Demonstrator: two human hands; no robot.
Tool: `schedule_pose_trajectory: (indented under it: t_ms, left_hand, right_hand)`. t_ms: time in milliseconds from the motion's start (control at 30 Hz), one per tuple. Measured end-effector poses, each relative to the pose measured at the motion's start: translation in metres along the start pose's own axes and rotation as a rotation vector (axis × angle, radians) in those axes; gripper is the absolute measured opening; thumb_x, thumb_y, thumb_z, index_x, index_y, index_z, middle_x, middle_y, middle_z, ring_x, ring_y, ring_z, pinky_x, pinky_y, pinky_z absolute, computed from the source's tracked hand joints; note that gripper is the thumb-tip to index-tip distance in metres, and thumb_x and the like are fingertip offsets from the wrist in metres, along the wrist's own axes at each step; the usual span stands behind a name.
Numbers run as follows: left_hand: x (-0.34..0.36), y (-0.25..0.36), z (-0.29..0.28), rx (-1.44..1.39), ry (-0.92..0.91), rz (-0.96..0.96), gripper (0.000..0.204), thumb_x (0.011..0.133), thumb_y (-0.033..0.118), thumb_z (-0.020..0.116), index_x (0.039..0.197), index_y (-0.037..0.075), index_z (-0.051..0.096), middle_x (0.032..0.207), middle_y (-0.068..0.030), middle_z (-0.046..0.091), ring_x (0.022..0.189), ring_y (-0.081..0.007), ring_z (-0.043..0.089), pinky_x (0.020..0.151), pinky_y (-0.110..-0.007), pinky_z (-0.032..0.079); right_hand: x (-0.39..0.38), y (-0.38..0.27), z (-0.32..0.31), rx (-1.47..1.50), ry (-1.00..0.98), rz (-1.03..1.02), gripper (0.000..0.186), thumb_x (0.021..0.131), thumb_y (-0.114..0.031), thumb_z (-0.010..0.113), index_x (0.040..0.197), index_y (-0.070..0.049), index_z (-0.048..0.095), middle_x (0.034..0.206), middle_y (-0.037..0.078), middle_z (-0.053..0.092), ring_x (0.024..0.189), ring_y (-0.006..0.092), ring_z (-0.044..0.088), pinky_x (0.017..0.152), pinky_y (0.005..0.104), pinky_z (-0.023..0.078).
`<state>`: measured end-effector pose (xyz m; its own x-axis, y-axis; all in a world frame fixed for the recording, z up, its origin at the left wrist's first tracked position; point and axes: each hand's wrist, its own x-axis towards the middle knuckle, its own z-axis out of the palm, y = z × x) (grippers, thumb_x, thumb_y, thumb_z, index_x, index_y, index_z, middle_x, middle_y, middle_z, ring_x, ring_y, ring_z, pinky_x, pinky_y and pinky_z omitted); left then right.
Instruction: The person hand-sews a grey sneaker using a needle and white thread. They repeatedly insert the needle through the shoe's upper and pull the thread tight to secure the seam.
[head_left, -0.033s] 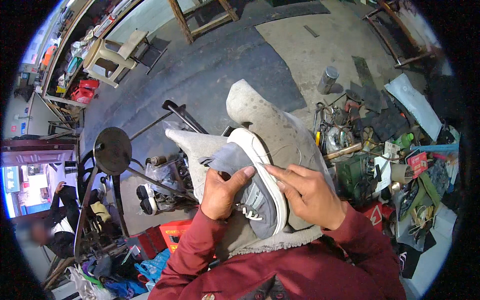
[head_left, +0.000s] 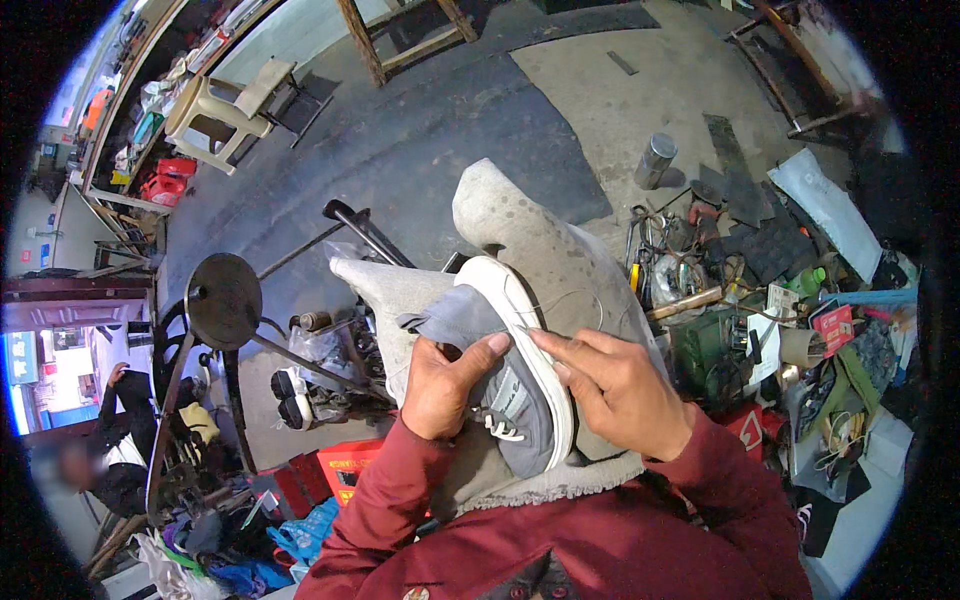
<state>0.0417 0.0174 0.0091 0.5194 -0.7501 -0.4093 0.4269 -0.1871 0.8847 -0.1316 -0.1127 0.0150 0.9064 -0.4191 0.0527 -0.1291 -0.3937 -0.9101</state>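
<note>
A grey sneaker (head_left: pixel 535 420) with a white sole and white laces lies tilted on my lap, its sole edge turned to the right. My left hand (head_left: pixel 440 392) is closed round the shoe's opening, thumb pressed on the grey upper. At the sole's edge my right hand (head_left: pixel 620 380) is bent in a pinch, index fingertip touching the white rim. Whatever sits between its fingers is hidden. A thin thread (head_left: pixel 570 297) loops out from the sole above that hand. Under the shoe a stained light-grey cloth (head_left: pixel 560 240) covers my legs.
Left of me stands a metal stand with a round plate (head_left: pixel 223 302). Another person (head_left: pixel 125 430) is beyond it. Tools (head_left: pixel 650 250), a metal cylinder (head_left: pixel 656 160) and a green box (head_left: pixel 703 347) lie to the right. A red box (head_left: pixel 345 465) is by my left arm.
</note>
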Motion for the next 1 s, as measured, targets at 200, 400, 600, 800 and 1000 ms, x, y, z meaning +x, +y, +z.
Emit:
schedule_pose_trajectory:
  t_ms: [200,400,600,800,1000]
  left_hand:
    - [0.005,0.0,-0.003,-0.015,-0.053,-0.037,0.033,0.091,0.003,0.071,0.123,-0.002,0.063,0.109,-0.0053,0.07,0.097,-0.0141,0.064,0.087,-0.03,0.051]
    - [0.017,0.001,-0.017,-0.005,-0.171,-0.105,0.041,0.089,0.005,0.074,0.127,-0.002,0.061,0.112,-0.007,0.07,0.1,-0.0158,0.064,0.091,-0.032,0.051]
    - [0.03,-0.01,-0.031,0.22,-0.236,0.062,0.046,0.091,0.016,0.078,0.13,-0.002,0.06,0.116,-0.0058,0.069,0.11,-0.0192,0.061,0.101,-0.036,0.047]
    - [0.04,-0.023,-0.039,0.361,-0.232,0.157,0.05,0.088,0.024,0.077,0.128,-0.003,0.062,0.127,-0.0249,0.066,0.121,-0.0389,0.061,0.104,-0.044,0.046]
    - [0.052,-0.035,-0.04,0.21,-0.282,0.241,0.042,0.088,0.016,0.075,0.122,-0.004,0.063,0.119,-0.023,0.066,0.115,-0.0381,0.061,0.102,-0.042,0.046]
  right_hand:
    - [0.01,-0.014,-0.015,-0.235,-0.156,0.053,0.042,0.091,-0.006,0.062,0.133,-0.003,0.063,0.086,0.022,0.061,0.076,0.0426,0.064,0.07,0.0493,0.051]
    - [0.066,-0.009,-0.051,-0.155,-0.431,0.012,0.034,0.093,-0.009,0.063,0.125,-0.004,0.07,0.078,0.019,0.068,0.071,0.0297,0.067,0.065,0.0404,0.051]
    - [0.098,-0.009,-0.058,0.009,-0.629,0.271,0.027,0.098,-0.015,0.065,0.122,-0.004,0.073,0.074,0.009,0.07,0.065,0.0093,0.059,0.065,0.0285,0.052]
    - [0.101,-0.015,-0.048,-0.131,-0.543,0.104,0.029,0.09,-0.005,0.071,0.119,-0.009,0.075,0.091,0.019,0.074,0.077,0.0292,0.074,0.069,0.0356,0.056]
    - [0.11,-0.02,-0.047,-0.05,-0.6,0.322,0.028,0.095,-0.01,0.069,0.122,-0.004,0.072,0.106,0.02,0.075,0.092,0.0207,0.075,0.085,0.0335,0.056]
